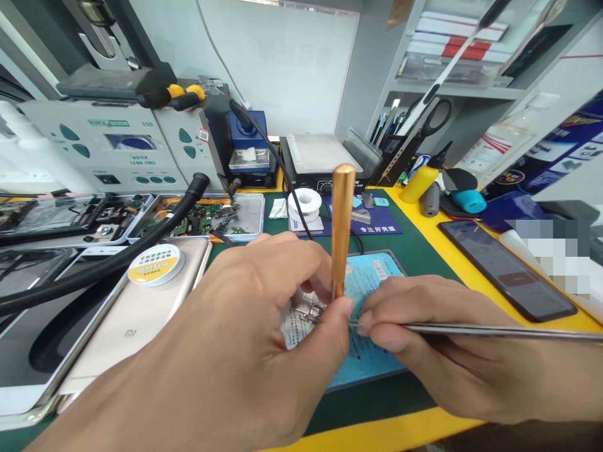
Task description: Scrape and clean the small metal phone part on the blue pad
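Observation:
My left hand (245, 326) pinches a gold-handled screwdriver (342, 220) between thumb and fingers and holds it upright. Its tip meets a small metal part (306, 309) lying over a light blue phone battery (372, 282). My right hand (447, 339) grips silver tweezers (494, 329), which lie level and point left, their tips at that same part. The two hands almost touch above the battery, and the fingers hide most of the part.
A gold phone back (141, 314) with a round yellow tin (155, 263) lies at the left. Trays of phone parts (235, 216), a black hose (141, 245), a solder spool (305, 204) and soldering stations stand behind. A dark phone (506, 267) rests on the yellow table edge at right.

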`<state>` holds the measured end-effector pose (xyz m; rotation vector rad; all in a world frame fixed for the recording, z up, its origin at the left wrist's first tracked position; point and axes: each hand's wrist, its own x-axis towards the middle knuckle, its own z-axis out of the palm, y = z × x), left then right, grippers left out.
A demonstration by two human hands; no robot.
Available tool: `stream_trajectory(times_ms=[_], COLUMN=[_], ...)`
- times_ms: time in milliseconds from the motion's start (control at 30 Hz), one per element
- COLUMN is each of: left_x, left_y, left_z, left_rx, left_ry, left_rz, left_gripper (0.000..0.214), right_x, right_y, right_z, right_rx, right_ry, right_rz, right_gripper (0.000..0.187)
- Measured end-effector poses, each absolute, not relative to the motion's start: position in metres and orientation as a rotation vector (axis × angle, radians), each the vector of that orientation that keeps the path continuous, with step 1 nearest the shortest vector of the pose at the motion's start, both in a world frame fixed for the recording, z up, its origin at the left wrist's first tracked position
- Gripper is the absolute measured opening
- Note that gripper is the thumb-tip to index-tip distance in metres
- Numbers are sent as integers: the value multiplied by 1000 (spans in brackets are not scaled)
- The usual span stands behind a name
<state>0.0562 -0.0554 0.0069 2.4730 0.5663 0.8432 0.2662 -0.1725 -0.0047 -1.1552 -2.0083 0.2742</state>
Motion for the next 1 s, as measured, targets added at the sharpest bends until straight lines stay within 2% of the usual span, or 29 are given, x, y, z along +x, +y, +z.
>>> stream_trajectory(times_ms=[1000], left_x=[58], left_y=[-59], left_z=[3], left_rx=[2392], left_ry=[553], left_rz=[763], left_gripper=[12], right_x=[264], right_y=[-172], right_z=[-10], right_rx=[-1136], right_ry=[-1978], right_rz=[273], right_gripper=[13])
